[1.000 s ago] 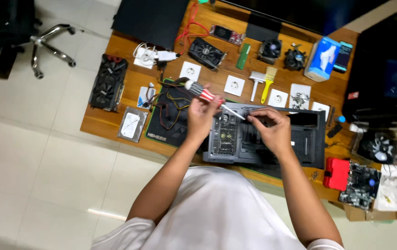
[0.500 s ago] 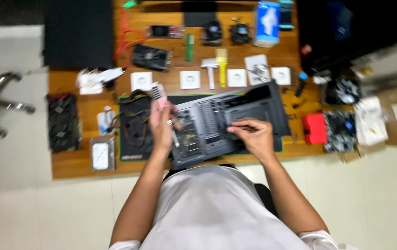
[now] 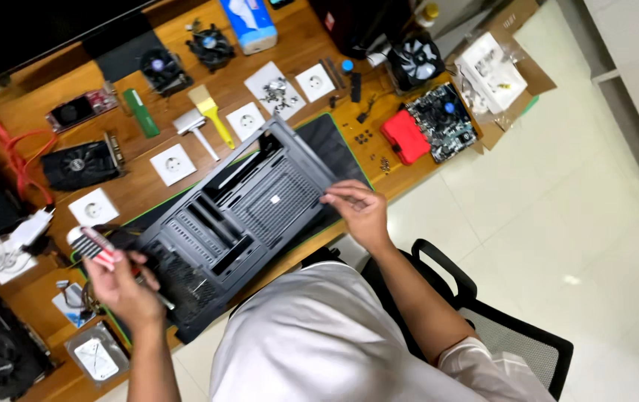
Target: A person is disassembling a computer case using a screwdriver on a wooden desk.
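Note:
A black computer case [image 3: 241, 216] lies on its side on a dark mat on the wooden desk [image 3: 148, 179]. My left hand [image 3: 122, 286] grips a red-and-white handled screwdriver [image 3: 96, 247] at the case's left end, its shaft pointing down toward the case. My right hand [image 3: 356, 212] rests on the case's right edge, fingers pinched on the metal rim.
Around the case lie graphics cards [image 3: 81, 162], white socket plates [image 3: 173, 164], a yellow-handled brush [image 3: 211, 112], cooling fans [image 3: 211, 46], a red box [image 3: 405, 136], a motherboard [image 3: 446, 119] and loose screws. A black office chair [image 3: 498, 327] is behind me over white tiles.
The view has swung round, so the desk now runs diagonally. My left hand with the screwdriver has shifted to the case's left end; my right hand moved to its right edge.

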